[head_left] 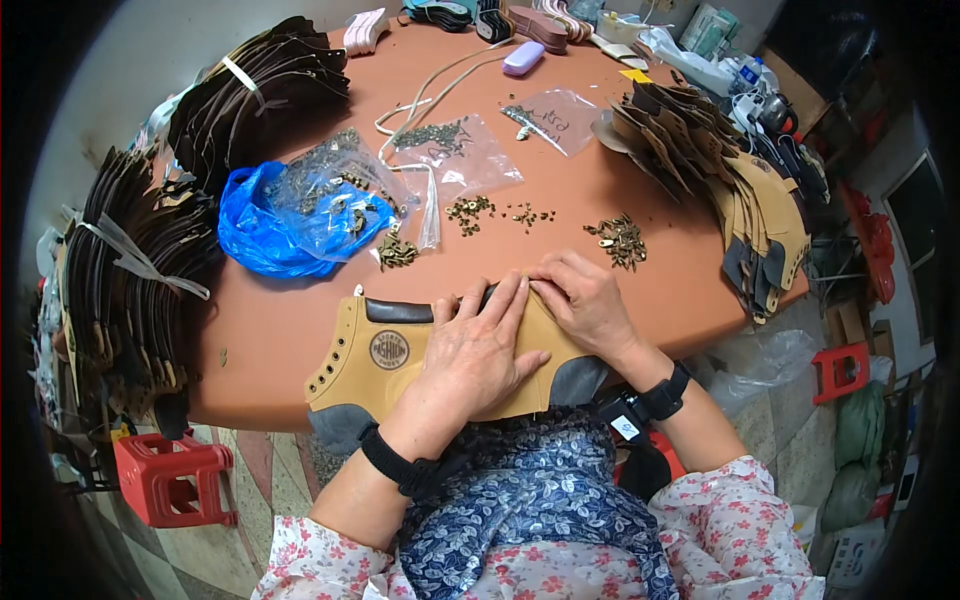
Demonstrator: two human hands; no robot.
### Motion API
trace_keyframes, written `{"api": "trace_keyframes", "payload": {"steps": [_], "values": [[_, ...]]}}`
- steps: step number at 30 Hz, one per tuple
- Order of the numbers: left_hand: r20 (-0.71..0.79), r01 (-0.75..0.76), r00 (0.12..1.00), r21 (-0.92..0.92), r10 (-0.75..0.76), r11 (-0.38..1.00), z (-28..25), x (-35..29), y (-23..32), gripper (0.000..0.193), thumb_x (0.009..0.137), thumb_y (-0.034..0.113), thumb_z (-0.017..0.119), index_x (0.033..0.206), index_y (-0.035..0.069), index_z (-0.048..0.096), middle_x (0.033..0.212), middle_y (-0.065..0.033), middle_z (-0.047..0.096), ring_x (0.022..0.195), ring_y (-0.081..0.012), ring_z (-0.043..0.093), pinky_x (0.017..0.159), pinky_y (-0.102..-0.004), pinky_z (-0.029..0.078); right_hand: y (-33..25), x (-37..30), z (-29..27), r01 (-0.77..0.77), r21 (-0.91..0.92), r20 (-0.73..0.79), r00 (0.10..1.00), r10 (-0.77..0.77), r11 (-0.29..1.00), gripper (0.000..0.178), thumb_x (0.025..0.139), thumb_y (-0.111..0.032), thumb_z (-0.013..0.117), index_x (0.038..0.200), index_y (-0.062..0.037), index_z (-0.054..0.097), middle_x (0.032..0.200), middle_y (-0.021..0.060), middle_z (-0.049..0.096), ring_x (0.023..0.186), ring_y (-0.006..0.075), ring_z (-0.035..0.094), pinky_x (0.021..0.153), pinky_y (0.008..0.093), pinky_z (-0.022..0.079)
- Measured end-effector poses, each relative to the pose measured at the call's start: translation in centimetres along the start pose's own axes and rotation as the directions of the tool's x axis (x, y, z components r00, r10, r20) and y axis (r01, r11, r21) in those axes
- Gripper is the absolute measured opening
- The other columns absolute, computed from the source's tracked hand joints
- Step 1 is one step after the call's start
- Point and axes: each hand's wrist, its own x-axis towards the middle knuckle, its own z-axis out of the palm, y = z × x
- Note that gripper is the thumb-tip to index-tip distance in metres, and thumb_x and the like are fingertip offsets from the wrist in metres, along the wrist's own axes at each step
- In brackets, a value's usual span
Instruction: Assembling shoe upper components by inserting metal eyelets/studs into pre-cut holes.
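A tan leather shoe upper (405,379) lies at the table's near edge. It has a dark padded collar (398,312), a row of eyelets at its left edge, a round printed mark and dark grey patches at both lower ends. My left hand (474,352) rests flat across its middle, fingers stretched out toward the top edge and thumb apart. At that edge, right beside the left fingertips, my right hand (588,305) has thumb and fingers pinched together. Whatever lies between them is hidden. Small brass hardware pieces (620,241) form a pile just beyond the right hand.
More brass pieces (397,250) lie beside a blue plastic bag (250,230) and clear bags (475,160). Tied stacks of dark uppers (130,290) line the left side. Tan and brown uppers (765,205) are heaped at the right. A lilac case (523,58) sits farther back.
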Motion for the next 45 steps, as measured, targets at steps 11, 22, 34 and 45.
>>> {"api": "trace_keyframes", "payload": {"steps": [11,22,34,45], "values": [[0.016,0.007,1.0,0.003,-0.007,1.0,-0.1,0.1,0.0,0.079,0.086,0.054,0.063,0.142,0.001,0.046,0.147,-0.0106,0.044,0.131,-0.0315,0.042,0.103,-0.0493,0.034,0.3,0.4,0.5,0.019,-0.106,0.021,1.0,-0.017,0.994,0.007,0.086,-0.006,0.065,0.089,-0.0018,0.061,0.089,0.0135,0.06,0.084,0.0341,0.061,0.072,0.0422,0.051],[0.003,0.006,1.0,0.01,-0.006,1.0,0.1,0.0,0.0,0.079,0.085,0.054,0.063,0.142,0.002,0.047,0.147,-0.0103,0.044,0.13,-0.0314,0.043,0.103,-0.0493,0.034,0.2,0.2,0.4,0.048,-0.094,-0.001,0.999,-0.049,0.994,0.007,0.084,-0.004,0.066,0.089,-0.0009,0.062,0.088,0.0135,0.06,0.084,0.0335,0.062,0.072,0.0415,0.052],[0.006,0.013,1.0,-0.009,-0.013,1.0,0.0,0.0,0.1,0.079,0.085,0.053,0.064,0.143,0.002,0.047,0.147,-0.0106,0.045,0.131,-0.0316,0.043,0.103,-0.0498,0.034,-0.2,-0.3,-0.4,0.078,-0.051,0.039,0.996,-0.076,0.996,0.013,0.081,-0.001,0.066,0.093,0.002,0.069,0.097,0.0136,0.066,0.083,0.031,0.066,0.072,0.0362,0.054],[0.013,0.024,1.0,0.007,-0.024,1.0,0.3,0.1,0.1,0.079,0.086,0.055,0.062,0.143,0.002,0.047,0.149,-0.0103,0.044,0.133,-0.0293,0.041,0.105,-0.049,0.032,0.2,-0.4,-0.7,0.013,-0.023,0.067,0.998,-0.012,1.0,0.017,0.084,-0.005,0.065,0.1,0.001,0.07,0.103,0.0135,0.067,0.086,0.0294,0.068,0.074,0.0341,0.054]]}}
